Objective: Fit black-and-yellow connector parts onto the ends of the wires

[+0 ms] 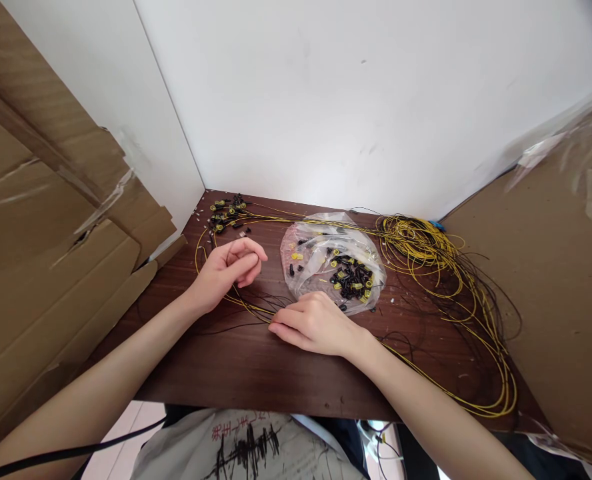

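My left hand point(229, 267) hovers over the dark wooden table point(256, 373) with its fingers curled in a loose pinch; a thin yellow wire point(249, 305) runs just under it, and I cannot make out what the fingers hold. My right hand point(316, 323) rests on the table with fingers together, pressing on thin black and yellow wires near its fingertips. Just beyond it lies a clear plastic bag point(333, 257) with several small black and yellow parts inside.
A tangled coil of yellow and black wires point(436, 267) spreads over the right side of the table. A cluster of finished black-and-yellow parts point(226, 213) sits at the back left. Cardboard sheets point(51, 233) lean at left and right point(551, 280); white walls behind.
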